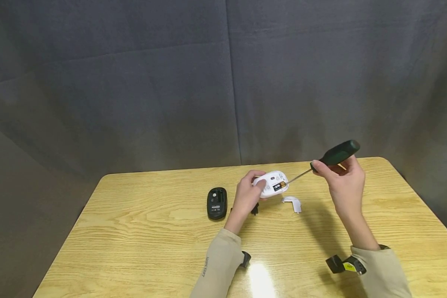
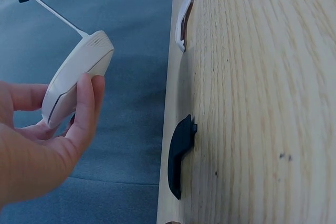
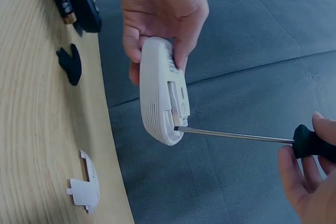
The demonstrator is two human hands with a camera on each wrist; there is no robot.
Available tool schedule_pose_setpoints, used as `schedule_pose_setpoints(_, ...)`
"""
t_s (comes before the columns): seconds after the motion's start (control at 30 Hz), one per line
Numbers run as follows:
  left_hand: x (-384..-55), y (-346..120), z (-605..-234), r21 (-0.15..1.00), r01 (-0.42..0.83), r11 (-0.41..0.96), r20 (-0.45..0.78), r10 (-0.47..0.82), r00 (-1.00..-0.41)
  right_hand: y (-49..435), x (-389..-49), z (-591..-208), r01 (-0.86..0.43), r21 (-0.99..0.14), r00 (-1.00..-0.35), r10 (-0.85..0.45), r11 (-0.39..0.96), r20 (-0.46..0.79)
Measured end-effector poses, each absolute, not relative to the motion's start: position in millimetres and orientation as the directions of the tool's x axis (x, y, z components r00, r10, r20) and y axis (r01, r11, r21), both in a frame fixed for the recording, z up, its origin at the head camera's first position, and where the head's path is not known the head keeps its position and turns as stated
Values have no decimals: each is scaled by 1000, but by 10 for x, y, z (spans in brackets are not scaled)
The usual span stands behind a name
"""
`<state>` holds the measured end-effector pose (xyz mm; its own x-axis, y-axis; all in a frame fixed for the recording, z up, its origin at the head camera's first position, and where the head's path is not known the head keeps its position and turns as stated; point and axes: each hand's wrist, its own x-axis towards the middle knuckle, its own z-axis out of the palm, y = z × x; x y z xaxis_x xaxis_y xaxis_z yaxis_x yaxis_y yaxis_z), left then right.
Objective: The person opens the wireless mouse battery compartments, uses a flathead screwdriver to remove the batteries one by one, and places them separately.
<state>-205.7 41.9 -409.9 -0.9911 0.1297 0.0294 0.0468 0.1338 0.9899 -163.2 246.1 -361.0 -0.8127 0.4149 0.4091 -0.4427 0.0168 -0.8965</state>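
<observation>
My left hand [image 1: 244, 193] grips a white computer mouse [image 1: 271, 189], held above the table with its underside facing up and tilted toward me. The mouse's battery bay is uncovered, and a black-and-copper battery [image 1: 278, 186] lies in it. In my right hand [image 1: 345, 188] is a screwdriver [image 1: 338, 154] with a dark green handle, pinched near the front of the handle. Its thin metal shaft [image 3: 233, 136] slants down to the mouse, the tip at the end of the battery bay. Below the mouse, a white battery cover [image 1: 294, 202] rests on the table.
A black mouse [image 1: 217, 209] lies underside up to the left, its battery bay uncovered. Near it are a loose battery [image 3: 64, 4] and a black cover [image 2: 180, 153], partly hidden behind my left arm in the head view. A grey curtain [image 1: 171, 103] hangs behind the wooden table [image 1: 141, 231].
</observation>
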Motion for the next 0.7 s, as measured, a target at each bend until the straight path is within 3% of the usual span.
schedule_pose_setpoints(0.23,-2053,423,-4100,992,42,118,26,136,-990,2406,-1618,-3658,-413,-847,-749,404,336,525)
schedule_pose_setpoints(0.33,-2055,422,-4104,993,44,111,28,139,-990,2371,-1616,-3668,-429,-809,-729,375,403,573)
schedule_pose_setpoints(0.5,-2058,411,-4104,996,33,87,21,127,-992,2332,-1620,-3678,-454,-795,-730,345,402,591)
schedule_pose_setpoints(0.7,-2056,402,-4092,999,17,30,13,131,-991,2337,-1637,-3692,-466,-862,-811,293,200,506)
